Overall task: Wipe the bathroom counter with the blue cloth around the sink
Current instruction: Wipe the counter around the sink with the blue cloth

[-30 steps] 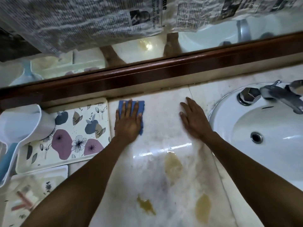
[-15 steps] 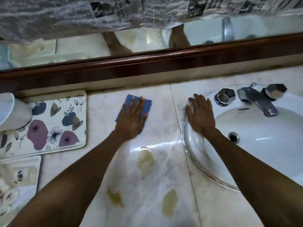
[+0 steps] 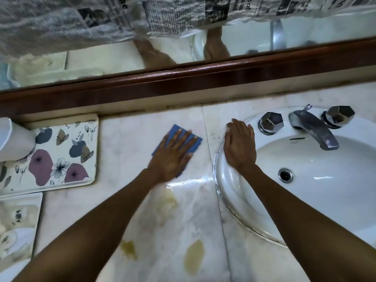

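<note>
The left hand presses the blue cloth flat on the desk with fingers spread, left of the sink. The right hand rests flat and empty on the sink's rim.

Floral tray — faucet, newspaper

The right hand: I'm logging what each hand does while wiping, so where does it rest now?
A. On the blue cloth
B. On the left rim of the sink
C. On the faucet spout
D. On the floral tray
B: the right hand lies flat across the sink rim's left side, short of the faucet, while the left hand presses the blue cloth on the counter.
</note>
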Demonstrator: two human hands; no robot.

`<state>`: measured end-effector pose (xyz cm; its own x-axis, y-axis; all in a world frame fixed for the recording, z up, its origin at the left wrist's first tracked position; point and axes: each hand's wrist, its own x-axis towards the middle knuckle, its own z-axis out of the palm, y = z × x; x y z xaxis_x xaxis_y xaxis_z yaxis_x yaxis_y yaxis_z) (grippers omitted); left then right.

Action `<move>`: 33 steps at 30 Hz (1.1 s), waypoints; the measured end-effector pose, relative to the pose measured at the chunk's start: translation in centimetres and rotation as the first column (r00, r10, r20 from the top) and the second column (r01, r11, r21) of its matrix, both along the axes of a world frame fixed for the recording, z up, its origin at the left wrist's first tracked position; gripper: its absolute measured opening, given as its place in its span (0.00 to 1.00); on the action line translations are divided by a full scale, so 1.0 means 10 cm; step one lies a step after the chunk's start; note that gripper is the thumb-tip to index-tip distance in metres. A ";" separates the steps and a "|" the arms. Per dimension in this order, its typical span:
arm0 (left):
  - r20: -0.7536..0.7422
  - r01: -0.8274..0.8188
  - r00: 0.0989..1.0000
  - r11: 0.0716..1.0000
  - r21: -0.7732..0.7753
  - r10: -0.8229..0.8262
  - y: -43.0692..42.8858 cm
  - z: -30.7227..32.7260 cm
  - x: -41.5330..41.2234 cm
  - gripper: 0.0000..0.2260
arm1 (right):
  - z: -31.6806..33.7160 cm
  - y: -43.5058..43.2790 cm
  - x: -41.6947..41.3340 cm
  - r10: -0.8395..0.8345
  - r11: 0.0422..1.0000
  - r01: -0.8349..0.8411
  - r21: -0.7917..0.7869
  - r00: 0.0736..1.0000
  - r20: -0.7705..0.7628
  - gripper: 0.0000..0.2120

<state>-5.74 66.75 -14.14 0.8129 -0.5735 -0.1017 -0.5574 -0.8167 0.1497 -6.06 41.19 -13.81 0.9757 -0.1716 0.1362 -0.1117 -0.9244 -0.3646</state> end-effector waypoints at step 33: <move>-0.313 -0.211 0.940 0.953 -0.219 0.136 0.32 0.22 -1.45 0.22 | 0.06 0.17 -0.38 -0.022 1.000 0.023 0.004 0.989 -0.148 0.23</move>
